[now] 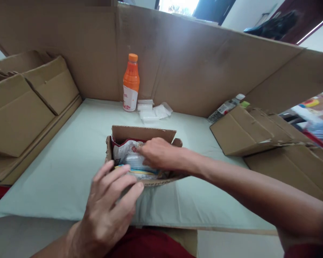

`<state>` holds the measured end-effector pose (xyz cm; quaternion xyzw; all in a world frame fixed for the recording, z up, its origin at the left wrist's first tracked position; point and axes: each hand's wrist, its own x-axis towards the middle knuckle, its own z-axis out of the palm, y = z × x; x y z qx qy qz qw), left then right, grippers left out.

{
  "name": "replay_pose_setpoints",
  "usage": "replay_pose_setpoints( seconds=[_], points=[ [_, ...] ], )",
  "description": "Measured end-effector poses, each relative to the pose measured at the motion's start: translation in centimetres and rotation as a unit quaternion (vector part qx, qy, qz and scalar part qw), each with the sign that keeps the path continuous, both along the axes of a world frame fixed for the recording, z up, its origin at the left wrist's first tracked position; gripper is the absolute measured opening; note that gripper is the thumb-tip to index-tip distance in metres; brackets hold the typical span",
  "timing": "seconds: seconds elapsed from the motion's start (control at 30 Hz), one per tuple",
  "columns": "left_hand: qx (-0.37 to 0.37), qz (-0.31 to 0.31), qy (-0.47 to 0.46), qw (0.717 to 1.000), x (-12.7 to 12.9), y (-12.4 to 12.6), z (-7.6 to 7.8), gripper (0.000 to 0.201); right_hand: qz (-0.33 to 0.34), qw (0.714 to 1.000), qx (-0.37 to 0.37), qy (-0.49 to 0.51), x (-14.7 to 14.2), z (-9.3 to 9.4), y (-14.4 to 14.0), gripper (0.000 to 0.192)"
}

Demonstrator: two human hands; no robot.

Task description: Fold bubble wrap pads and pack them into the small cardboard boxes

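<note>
A small open cardboard box (144,133) stands mid-table with its back flap raised. Inside it lie a white printed plastic packet (121,152) with a dark red edge and a clear plastic-wrapped item (134,161); a blue and yellow strip shows near the front. My right hand (158,154) reaches into the box from the right, fingers curled down against the packets. What its fingertips grip, if anything, is hidden. Over the box's front left corner hovers my left hand (111,200), fingers bent but apart, holding nothing.
Behind the box stand an orange-capped bottle (131,84) and several small white packets (152,111). A clear bottle (226,109) leans by cardboard boxes (239,130) at right. A large carton (21,111) stands left. A tall cardboard panel (193,68) closes off the back.
</note>
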<state>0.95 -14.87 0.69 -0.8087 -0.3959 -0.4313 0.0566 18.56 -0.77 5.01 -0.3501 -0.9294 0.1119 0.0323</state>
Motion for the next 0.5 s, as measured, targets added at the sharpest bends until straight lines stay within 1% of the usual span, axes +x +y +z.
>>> replay_pose_setpoints(
  seconds=[0.03,0.07,0.1,0.13,0.17,0.2,0.23,0.27,0.3,0.33,0.37,0.4,0.43,0.47,0.5],
  points=[
    [0.011,0.033,-0.033,0.999,-0.6,-0.2,-0.1,0.049,-0.007,1.0,0.004,0.009,1.6,1.2,-0.1,0.003],
    [0.012,0.072,-0.072,0.995,-1.2,-0.4,-0.3,0.056,-0.023,0.999,0.016,0.024,3.6,2.3,-0.4,0.01],
    [0.0,0.109,-0.112,0.988,-1.9,-0.7,-0.8,0.061,-0.06,0.996,0.043,0.059,5.9,3.1,-0.9,0.016],
    [-0.024,0.139,-0.148,0.979,-2.5,-0.9,-1.4,0.065,-0.121,0.983,0.075,0.113,8.5,3.4,-1.6,0.022],
    [-0.059,0.159,-0.18,0.969,-3.1,-1.2,-2.3,0.066,-0.176,0.967,0.095,0.156,11.1,3.3,-2.5,0.026],
    [-0.104,0.17,-0.21,0.957,-3.5,-1.5,-3.5,0.066,-0.215,0.956,0.092,0.179,13.6,2.6,-3.6,0.028],
    [-0.157,0.173,-0.238,0.943,-3.7,-1.7,-4.9,0.066,-0.239,0.95,0.058,0.191,15.8,1.3,-4.9,0.031],
    [-0.212,0.169,-0.266,0.925,-3.7,-2.0,-6.4,0.068,-0.249,0.948,0.003,0.198,17.4,-0.3,-6.1,0.035],
    [-0.263,0.162,-0.295,0.904,-3.5,-2.2,-8.0,0.072,-0.249,0.946,-0.06,0.199,18.3,-2.2,-7.3,0.045],
    [-0.307,0.155,-0.324,0.881,-3.2,-2.4,-9.4,0.077,-0.246,0.941,-0.111,0.204,18.5,-4.1,-8.2,0.057],
    [-0.343,0.146,-0.349,0.86,-2.9,-2.4,-10.6,0.082,-0.237,0.936,-0.147,0.216,18.0,-6.0,-8.9,0.066],
    [-0.37,0.14,-0.368,0.841,-2.6,-2.2,-11.6,0.085,-0.226,0.931,-0.17,0.232,16.9,-7.7,-9.3,0.073],
    [-0.39,0.133,-0.382,0.827,-2.4,-1.8,-12.1,0.086,-0.218,0.926,-0.181,0.251,15.4,-9.1,-9.3,0.074],
    [-0.402,0.126,-0.393,0.817,-2.2,-1.2,-12.3,0.084,-0.219,0.919,-0.181,0.273,13.7,-10.0,-8.9,0.069],
    [-0.407,0.121,-0.404,0.81,-2.2,-0.3,-12.1,0.08,-0.229,0.912,-0.18,0.287,12.1,-10.6,-8.3,0.063]
  ],
)
